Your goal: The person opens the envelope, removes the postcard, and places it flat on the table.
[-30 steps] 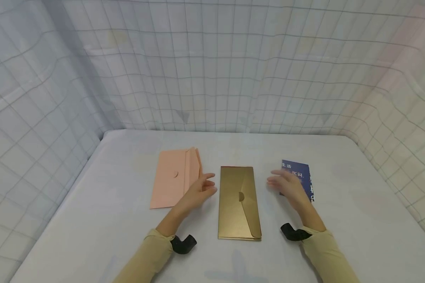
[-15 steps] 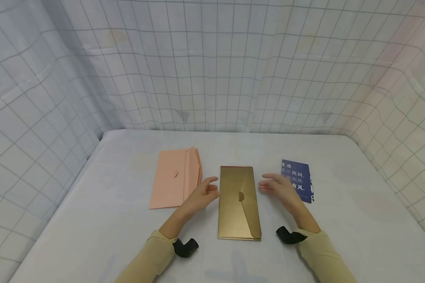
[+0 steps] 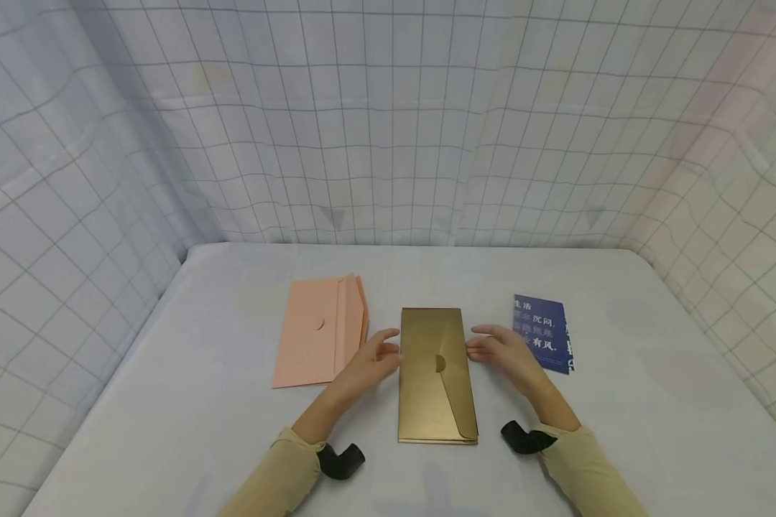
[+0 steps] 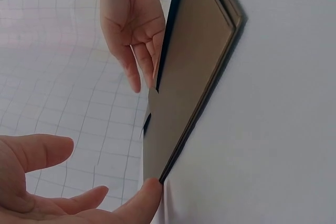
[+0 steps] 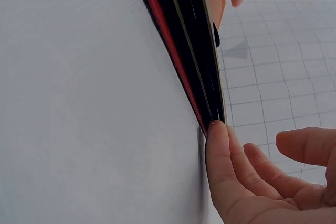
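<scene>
Between my hands a gold envelope (image 3: 435,402) lies lengthwise on the white table, its flap tucked under a small rounded tab. My left hand (image 3: 368,365) is at its left long edge, and in the left wrist view a fingertip (image 4: 152,184) touches that edge. The thumb stays apart. On the opposite side, my right hand (image 3: 509,359) has its fingertips at the right edge. From the right wrist, the envelope's side (image 5: 184,40) shows dark layered gaps and a red strip, with one fingertip (image 5: 216,129) against it. Neither hand is closed round the envelope.
Left of the left hand lie pink envelopes (image 3: 310,334), stacked and slightly spread. Blue cards (image 3: 543,330) with white printed characters lie beyond the right hand. A white checked curtain (image 3: 388,129) encloses the table (image 3: 168,402) at the back and sides.
My right hand has moved left from over the blue cards to the gold envelope's right edge, uncovering the cards. The left hand has shifted slightly right, to the left edge.
</scene>
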`<state>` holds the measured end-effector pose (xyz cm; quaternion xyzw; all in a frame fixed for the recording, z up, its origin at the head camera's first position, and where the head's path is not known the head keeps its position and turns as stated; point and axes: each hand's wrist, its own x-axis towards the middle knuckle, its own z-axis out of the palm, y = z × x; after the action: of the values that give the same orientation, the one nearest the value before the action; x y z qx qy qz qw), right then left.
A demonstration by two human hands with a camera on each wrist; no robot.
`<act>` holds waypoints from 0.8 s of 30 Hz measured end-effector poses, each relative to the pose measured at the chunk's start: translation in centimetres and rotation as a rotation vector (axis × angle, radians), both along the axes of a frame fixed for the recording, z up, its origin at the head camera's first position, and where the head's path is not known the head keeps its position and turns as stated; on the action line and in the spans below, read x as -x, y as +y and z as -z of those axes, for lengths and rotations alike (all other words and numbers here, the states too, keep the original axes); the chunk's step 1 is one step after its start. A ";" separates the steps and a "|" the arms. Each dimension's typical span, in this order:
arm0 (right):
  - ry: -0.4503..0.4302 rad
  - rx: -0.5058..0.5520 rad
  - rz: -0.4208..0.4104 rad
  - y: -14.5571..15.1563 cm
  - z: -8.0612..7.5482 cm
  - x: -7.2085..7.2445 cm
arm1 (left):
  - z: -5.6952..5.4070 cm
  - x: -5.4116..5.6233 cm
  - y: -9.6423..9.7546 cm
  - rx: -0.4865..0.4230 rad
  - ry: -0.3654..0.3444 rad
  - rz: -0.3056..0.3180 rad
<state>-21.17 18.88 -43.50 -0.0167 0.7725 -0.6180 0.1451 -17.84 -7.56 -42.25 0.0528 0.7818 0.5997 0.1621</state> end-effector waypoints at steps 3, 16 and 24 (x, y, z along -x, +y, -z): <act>-0.006 0.008 0.000 0.0 0.1 0.0 | 0.0 0.0 0.1 -0.016 -0.008 -0.003; 0.038 -0.055 -0.059 -0.4 0.3 -0.2 | 0.3 0.0 0.1 -0.059 -0.011 -0.001; 0.059 -0.141 -0.054 -0.7 0.5 -0.4 | 0.2 -0.1 0.2 -0.067 -0.001 0.029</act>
<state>-20.75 18.17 -44.04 -0.0454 0.8174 -0.5571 0.1396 -17.72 -7.36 -42.43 0.0694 0.7605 0.6230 0.1694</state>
